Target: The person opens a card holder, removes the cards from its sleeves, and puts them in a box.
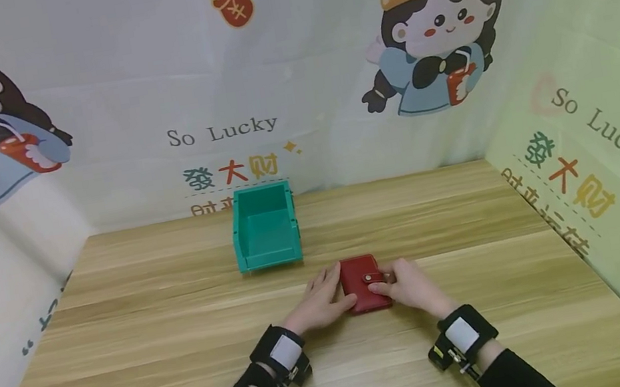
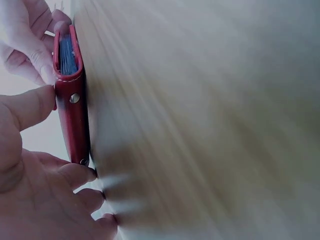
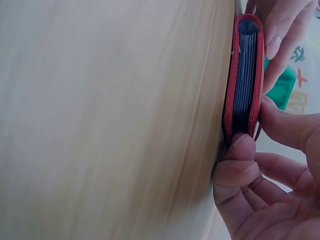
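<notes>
A red card-holder wallet (image 1: 366, 298) lies flat on the wooden table, its snap strap (image 1: 369, 277) on the right side. My left hand (image 1: 318, 302) rests at its left edge, thumb on the cover and the fairly straight fingers against the spine (image 2: 73, 120) and table. With thumb and curled fingers, my right hand (image 1: 412, 285) pinches the right edge by the strap. Dark, layered card sleeves (image 3: 245, 75) show between the covers in the right wrist view. The fingertips under the right edge are partly hidden in the head view.
A teal open-front bin (image 1: 266, 231) stands at the back of the table (image 1: 154, 326), beyond the wallet and slightly left. Printed cloth (image 1: 317, 84) hangs behind the table and along both sides.
</notes>
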`<control>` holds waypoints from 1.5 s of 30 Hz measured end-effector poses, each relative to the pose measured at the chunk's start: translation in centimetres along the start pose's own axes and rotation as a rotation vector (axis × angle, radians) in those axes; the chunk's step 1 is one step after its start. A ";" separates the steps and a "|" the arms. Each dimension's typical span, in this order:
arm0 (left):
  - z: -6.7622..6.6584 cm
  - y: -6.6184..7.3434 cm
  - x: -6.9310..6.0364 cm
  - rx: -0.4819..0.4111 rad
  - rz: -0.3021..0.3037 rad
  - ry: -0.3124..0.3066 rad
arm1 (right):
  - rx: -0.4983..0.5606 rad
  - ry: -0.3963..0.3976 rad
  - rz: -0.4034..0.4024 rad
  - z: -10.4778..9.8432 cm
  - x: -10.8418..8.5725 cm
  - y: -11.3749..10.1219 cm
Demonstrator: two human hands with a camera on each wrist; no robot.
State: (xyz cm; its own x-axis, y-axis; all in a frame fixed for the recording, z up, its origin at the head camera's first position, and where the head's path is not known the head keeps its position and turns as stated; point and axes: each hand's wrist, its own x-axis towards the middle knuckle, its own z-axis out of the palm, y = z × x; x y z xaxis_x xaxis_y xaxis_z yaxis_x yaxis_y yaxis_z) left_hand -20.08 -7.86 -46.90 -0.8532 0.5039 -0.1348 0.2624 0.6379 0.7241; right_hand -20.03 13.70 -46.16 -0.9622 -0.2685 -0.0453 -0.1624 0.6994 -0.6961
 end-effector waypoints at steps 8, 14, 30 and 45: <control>-1.2 -1.1 -1.6 -0.051 -0.032 0.027 | 0.018 -0.013 -0.016 1.5 0.2 -1.5; -1.8 -1.9 -2.6 -0.067 -0.092 0.036 | 0.052 -0.029 -0.029 2.6 0.1 -2.4; -2.2 -2.8 -4.1 -0.121 -0.049 0.053 | 0.098 0.014 -0.050 3.8 -0.5 -2.6; -2.0 -3.2 -4.8 -0.184 -0.016 0.023 | -0.033 0.055 -0.136 4.7 -0.3 -2.9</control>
State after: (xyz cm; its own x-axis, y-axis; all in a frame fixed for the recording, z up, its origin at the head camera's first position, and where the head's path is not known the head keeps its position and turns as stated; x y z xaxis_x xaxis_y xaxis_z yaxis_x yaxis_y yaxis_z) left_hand -17.77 -13.47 -47.19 -0.8671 0.4798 -0.1340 0.1632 0.5277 0.8336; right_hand -18.23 8.70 -47.52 -0.9412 -0.3262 0.0883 -0.2987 0.6806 -0.6690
